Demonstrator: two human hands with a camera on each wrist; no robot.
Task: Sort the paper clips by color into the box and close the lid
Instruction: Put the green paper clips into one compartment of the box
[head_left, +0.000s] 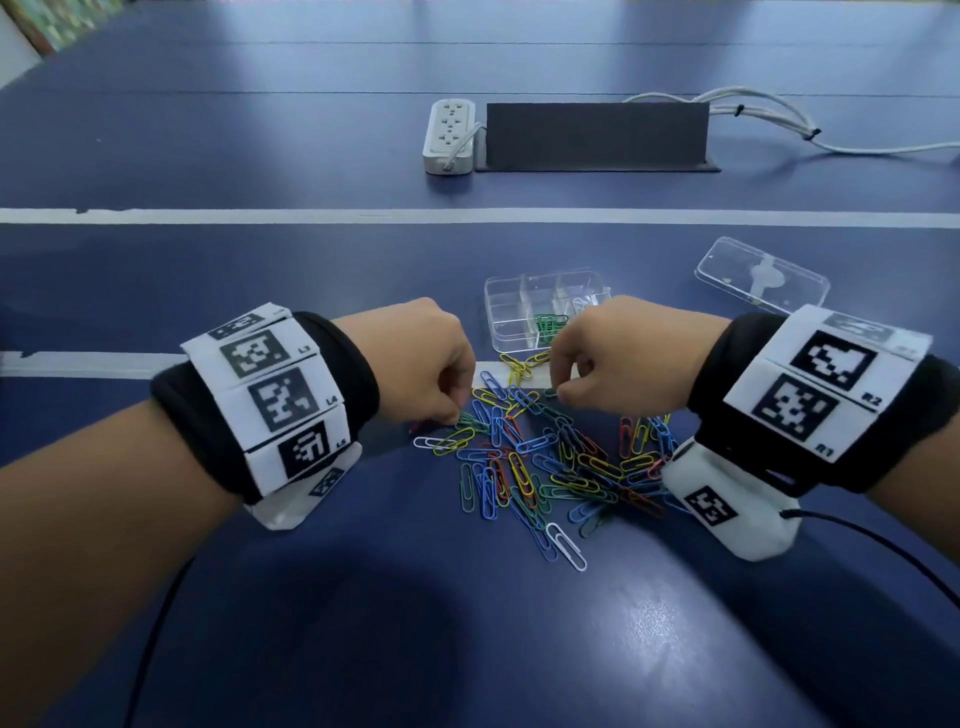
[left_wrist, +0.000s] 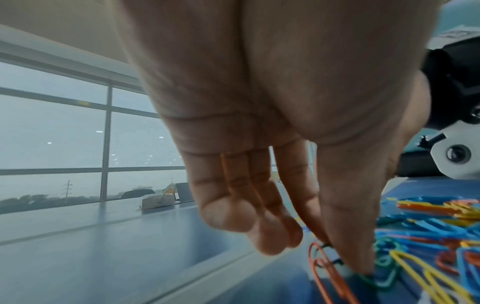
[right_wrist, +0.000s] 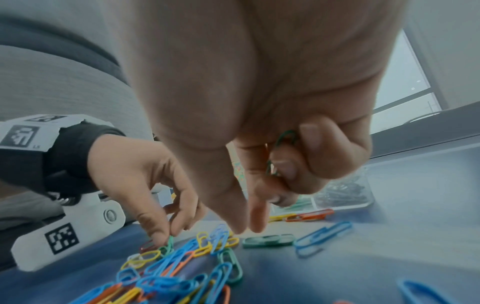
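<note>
Green clips hide in our right hand, curled fingers gripping them; only its wrist view shows this. Our left hand pinches a green clip beside the pile. Beyond both hands sit the box and lid.

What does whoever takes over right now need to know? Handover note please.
Left hand: fingertips pinching a green clip at the pile's left edge.
Right hand: green clips curled in its back fingers, thumb and index reaching for another green clip on the table.
Compartment box: open, behind the pile; green clips in one cell, pale ones in another.
Lid: off, lying to the right of the box.
Left: most of the mixed pile is unsorted; then close the lid.
</note>
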